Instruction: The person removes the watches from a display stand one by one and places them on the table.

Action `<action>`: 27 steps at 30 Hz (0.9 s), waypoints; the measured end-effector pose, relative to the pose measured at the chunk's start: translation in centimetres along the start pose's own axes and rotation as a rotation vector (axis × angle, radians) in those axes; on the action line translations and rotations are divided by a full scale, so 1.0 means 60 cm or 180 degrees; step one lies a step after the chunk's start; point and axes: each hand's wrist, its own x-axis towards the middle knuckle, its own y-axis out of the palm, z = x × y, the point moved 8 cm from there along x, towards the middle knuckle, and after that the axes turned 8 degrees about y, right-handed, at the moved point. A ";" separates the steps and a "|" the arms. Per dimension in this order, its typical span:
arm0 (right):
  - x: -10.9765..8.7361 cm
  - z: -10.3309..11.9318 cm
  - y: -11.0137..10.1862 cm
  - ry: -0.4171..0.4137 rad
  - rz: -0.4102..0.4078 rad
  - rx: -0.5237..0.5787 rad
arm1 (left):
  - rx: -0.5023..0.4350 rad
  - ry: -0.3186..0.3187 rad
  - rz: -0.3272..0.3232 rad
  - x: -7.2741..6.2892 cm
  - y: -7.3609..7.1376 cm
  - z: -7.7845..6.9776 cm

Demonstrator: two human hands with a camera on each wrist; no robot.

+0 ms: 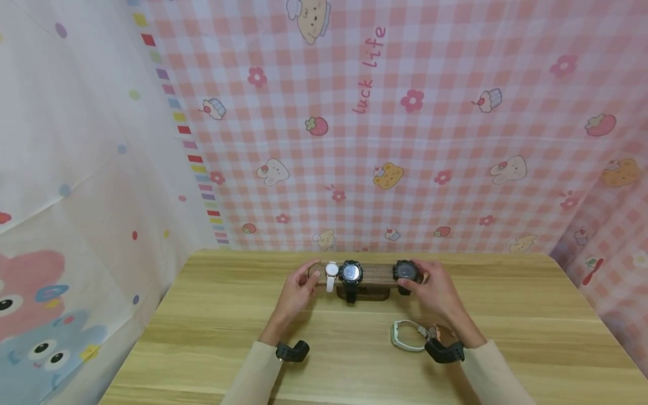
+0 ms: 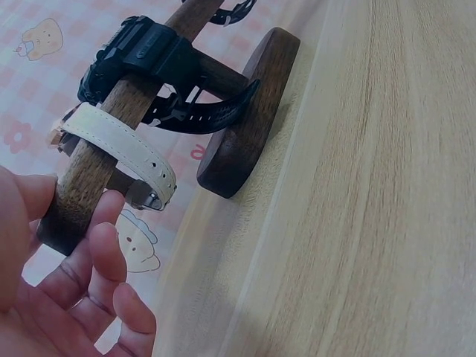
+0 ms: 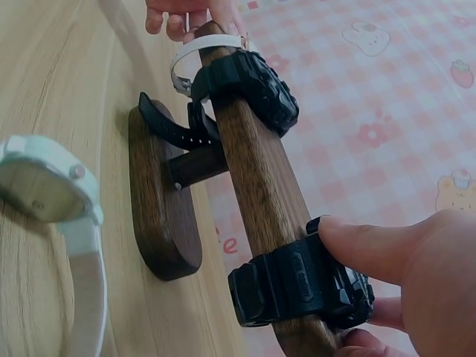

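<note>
A dark wooden watch stand [image 1: 378, 274] has a horizontal bar on a short post above an oval base [image 2: 253, 126]. My left hand [image 1: 297, 291] pinches the bar's left end between thumb and fingers. Beside those fingers, a watch with a white strap [image 2: 119, 137] hangs around the bar, followed by a chunky black watch [image 1: 351, 273] with a loose strap end. Toward the bar's right end sits another black watch [image 3: 297, 282]. My right hand [image 1: 437, 288] holds it, thumb on its near side and fingers partly hidden behind.
On the wooden table [image 1: 228, 337], a pale watch [image 1: 407, 343] lies on its side near my right wrist. A rose-gold watch [image 1: 439, 334] is partly hidden behind the wrist camera. A pink checked cloth [image 1: 385, 135] hangs behind the table, with a white patterned cloth [image 1: 101, 185] at left.
</note>
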 end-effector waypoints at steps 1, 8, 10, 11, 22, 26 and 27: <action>-0.001 -0.001 -0.002 0.0013 0.0005 0.0015 | 0.0006 -0.0003 -0.0004 0.000 0.000 0.000; -0.004 -0.013 -0.011 0.0022 -0.0020 0.0013 | -0.0016 -0.0021 0.0024 -0.009 -0.001 -0.031; -0.003 -0.015 -0.013 0.0003 -0.0030 0.0008 | -0.0024 -0.0020 0.0039 -0.014 -0.002 -0.050; -0.003 -0.017 -0.013 -0.0007 -0.0029 0.0006 | -0.0026 0.0004 0.0044 -0.016 -0.002 -0.055; -0.001 -0.030 -0.020 0.0000 0.0074 0.0207 | 0.0027 -0.0040 0.0035 -0.007 0.000 -0.024; 0.001 -0.041 -0.021 0.0123 0.0145 0.0294 | 0.0036 -0.0003 -0.0014 -0.001 0.000 -0.004; 0.002 -0.043 -0.022 0.0151 0.0154 0.0306 | 0.0040 0.0009 -0.0018 -0.001 0.000 -0.003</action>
